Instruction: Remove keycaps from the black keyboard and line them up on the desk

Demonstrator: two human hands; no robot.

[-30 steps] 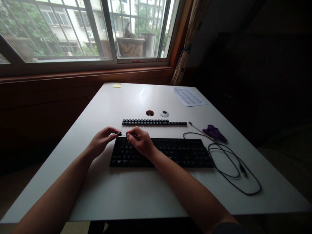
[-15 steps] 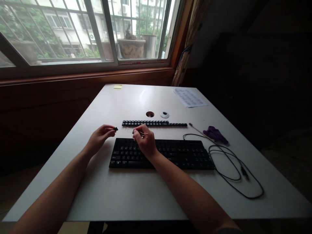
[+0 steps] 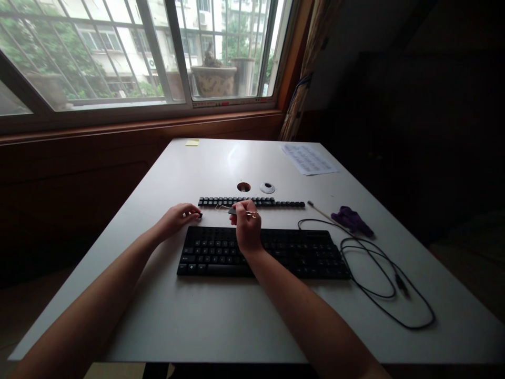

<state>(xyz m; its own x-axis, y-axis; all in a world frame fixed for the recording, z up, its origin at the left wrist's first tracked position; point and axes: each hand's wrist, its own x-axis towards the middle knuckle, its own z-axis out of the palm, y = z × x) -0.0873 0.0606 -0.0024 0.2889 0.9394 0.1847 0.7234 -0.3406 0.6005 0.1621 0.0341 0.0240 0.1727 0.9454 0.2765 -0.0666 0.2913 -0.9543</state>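
I list: left hand [image 3: 179,217], pinching a black keycap [image 3: 199,216], ten o'clock of the keyboard [image 3: 221,258]; right hand [image 3: 248,226], closed round a wire-ended tool [image 3: 232,211], eleven o'clock; keycap row [image 3: 290,203], twelve o'clock; purple cloth [image 3: 351,220], two o'clock.

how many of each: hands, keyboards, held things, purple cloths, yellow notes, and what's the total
Hands: 2, the left hand and right hand
Keyboards: 1, black keyboard
Held things: 2, small black piece and wire-ended tool
Purple cloths: 1, purple cloth
Yellow notes: 1, yellow note
Total: 7
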